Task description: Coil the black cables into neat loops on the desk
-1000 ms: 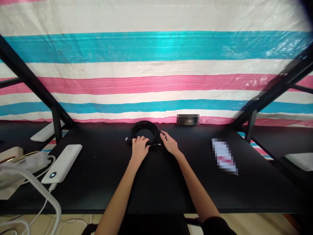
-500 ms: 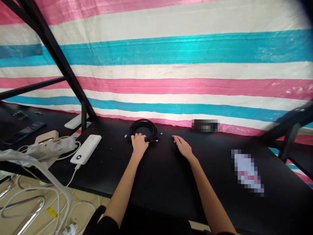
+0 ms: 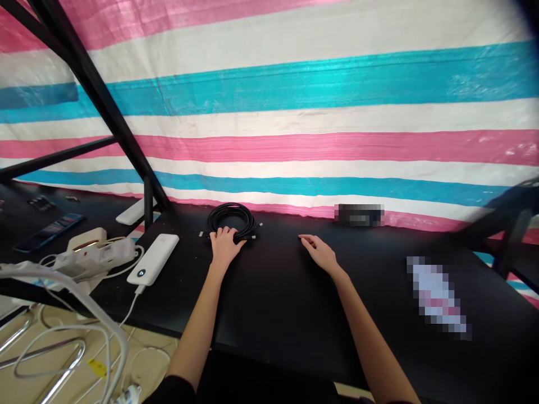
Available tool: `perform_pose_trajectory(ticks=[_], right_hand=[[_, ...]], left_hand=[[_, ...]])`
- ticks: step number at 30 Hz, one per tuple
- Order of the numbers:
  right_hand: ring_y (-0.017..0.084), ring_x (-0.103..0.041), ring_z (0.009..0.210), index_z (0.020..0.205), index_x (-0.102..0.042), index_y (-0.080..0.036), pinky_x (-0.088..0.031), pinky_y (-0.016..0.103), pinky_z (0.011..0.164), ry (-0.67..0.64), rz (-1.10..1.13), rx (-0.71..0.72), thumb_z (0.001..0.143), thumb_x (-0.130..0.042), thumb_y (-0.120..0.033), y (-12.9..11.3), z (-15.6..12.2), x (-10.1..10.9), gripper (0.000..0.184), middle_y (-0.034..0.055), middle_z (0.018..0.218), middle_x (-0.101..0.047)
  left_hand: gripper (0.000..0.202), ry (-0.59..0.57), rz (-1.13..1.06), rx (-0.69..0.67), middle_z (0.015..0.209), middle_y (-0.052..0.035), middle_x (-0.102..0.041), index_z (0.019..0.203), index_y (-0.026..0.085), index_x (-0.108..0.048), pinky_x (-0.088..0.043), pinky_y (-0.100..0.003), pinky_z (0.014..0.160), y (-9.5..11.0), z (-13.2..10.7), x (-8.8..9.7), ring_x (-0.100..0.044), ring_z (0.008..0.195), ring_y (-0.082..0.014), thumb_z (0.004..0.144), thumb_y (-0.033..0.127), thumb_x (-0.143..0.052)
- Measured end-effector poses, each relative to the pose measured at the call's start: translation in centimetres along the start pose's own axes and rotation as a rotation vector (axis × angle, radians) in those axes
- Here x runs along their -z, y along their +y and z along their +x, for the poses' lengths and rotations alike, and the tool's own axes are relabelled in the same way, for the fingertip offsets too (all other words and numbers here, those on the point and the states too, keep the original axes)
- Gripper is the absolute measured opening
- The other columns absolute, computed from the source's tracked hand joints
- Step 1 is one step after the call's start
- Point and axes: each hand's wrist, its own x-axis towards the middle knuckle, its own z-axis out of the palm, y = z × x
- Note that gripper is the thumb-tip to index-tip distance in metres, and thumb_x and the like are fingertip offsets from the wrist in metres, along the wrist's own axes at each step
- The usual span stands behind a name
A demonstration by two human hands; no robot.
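A black cable wound into a coil [image 3: 231, 220] lies on the black table [image 3: 278, 303] near the striped tarp. My left hand [image 3: 224, 244] rests on the coil's near edge, fingers curled over the strands. My right hand [image 3: 320, 252] lies flat on the table surface to the right of the coil, fingers stretched out, holding nothing.
A white power bank [image 3: 153, 259] with a cable lies at the table's left end, a second white one [image 3: 132, 211] behind a black frame post [image 3: 147, 202]. A power strip and white cords [image 3: 90, 255] sit left. A flat packet [image 3: 438, 297] lies right, a small dark item [image 3: 359, 215] by the tarp.
My left hand has slid the coil leftward along the table. My right hand has come off the coil and now lies apart from it. The view has turned left.
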Motion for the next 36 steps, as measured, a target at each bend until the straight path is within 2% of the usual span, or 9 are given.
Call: perform_pose_trajectory(ticks=[4,9,13,16,21,24,28,36], right_hand=[[0.014,-0.058,0.071,0.104,-0.064,-0.028,-0.043,0.026,0.066,0.033,-0.036,0.070,0.084,-0.045,-0.040,0.3,0.0,-0.4,0.030,-0.0002,0.082,-0.061],[0.013,-0.057,0.070,0.103,-0.063,-0.028,-0.042,0.025,0.063,0.053,-0.056,0.111,0.084,-0.045,-0.038,0.3,-0.3,-0.5,0.028,-0.0007,0.082,-0.059],[0.012,-0.056,0.069,0.103,-0.063,-0.028,-0.041,0.025,0.062,0.068,-0.072,0.127,0.083,-0.046,-0.035,0.1,-0.5,-0.6,0.027,-0.0009,0.081,-0.058],[0.012,-0.055,0.068,0.103,-0.063,-0.028,-0.040,0.024,0.061,0.082,-0.087,0.133,0.083,-0.046,-0.033,0.1,-0.5,-0.7,0.027,-0.0011,0.081,-0.057],[0.012,-0.055,0.068,0.103,-0.063,-0.028,-0.040,0.024,0.060,0.103,-0.102,0.141,0.082,-0.046,-0.031,0.2,-0.6,-0.9,0.027,-0.0010,0.081,-0.057],[0.012,-0.055,0.068,0.103,-0.063,-0.027,-0.040,0.024,0.061,0.107,-0.099,0.144,0.082,-0.046,-0.032,0.3,-0.7,-1.0,0.028,-0.0005,0.081,-0.057],[0.012,-0.054,0.068,0.103,-0.064,-0.028,-0.040,0.024,0.061,0.114,-0.098,0.140,0.081,-0.047,-0.032,0.5,-0.6,-1.1,0.028,-0.0010,0.081,-0.057],[0.011,-0.054,0.069,0.103,-0.063,-0.029,-0.039,0.023,0.060,0.113,-0.115,0.145,0.081,-0.048,-0.032,0.6,-0.5,-1.2,0.027,-0.0023,0.082,-0.057]], left_hand=[[0.030,-0.007,-0.016,-0.017,0.097,-0.0083,-0.061,0.096,0.020,-0.063,-0.031,-0.043,0.080,-0.1,-0.1,0.1,-0.049,0.095,-0.0285,0.077,0.042,-0.055],[0.031,0.032,-0.135,-0.021,0.100,-0.0054,-0.062,0.103,0.024,-0.061,-0.030,-0.042,0.082,0.2,-0.4,0.8,-0.049,0.098,-0.0259,0.072,0.027,-0.057],[0.021,0.128,-0.257,0.060,0.100,-0.0026,-0.062,0.096,0.026,-0.063,-0.031,-0.039,0.084,0.5,-0.4,1.3,-0.050,0.098,-0.0217,0.080,0.031,-0.052],[0.022,0.174,-0.253,0.107,0.101,-0.0038,-0.061,0.093,0.026,-0.066,-0.031,-0.038,0.085,0.1,-0.2,1.3,-0.050,0.099,-0.0217,0.085,0.036,-0.048],[0.036,0.013,-0.209,0.098,0.097,-0.0055,-0.064,0.084,0.024,-0.070,-0.031,-0.042,0.086,-1.0,0.0,1.1,-0.049,0.099,-0.0252,0.081,0.054,-0.050],[0.041,-0.029,-0.188,0.128,0.098,-0.0061,-0.064,0.085,0.024,-0.070,-0.032,-0.043,0.088,-1.3,0.0,1.1,-0.049,0.101,-0.0267,0.076,0.060,-0.052],[0.040,-0.028,-0.192,0.194,0.100,-0.0063,-0.063,0.086,0.024,-0.071,-0.032,-0.043,0.087,-1.8,-0.2,1.4,-0.049,0.102,-0.0272,0.076,0.058,-0.053],[0.023,0.099,-0.237,0.294,0.100,-0.0037,-0.064,0.085,0.025,-0.070,-0.030,-0.044,0.087,-3.2,-0.5,1.8,-0.049,0.101,-0.0258,0.079,0.044,-0.058]])
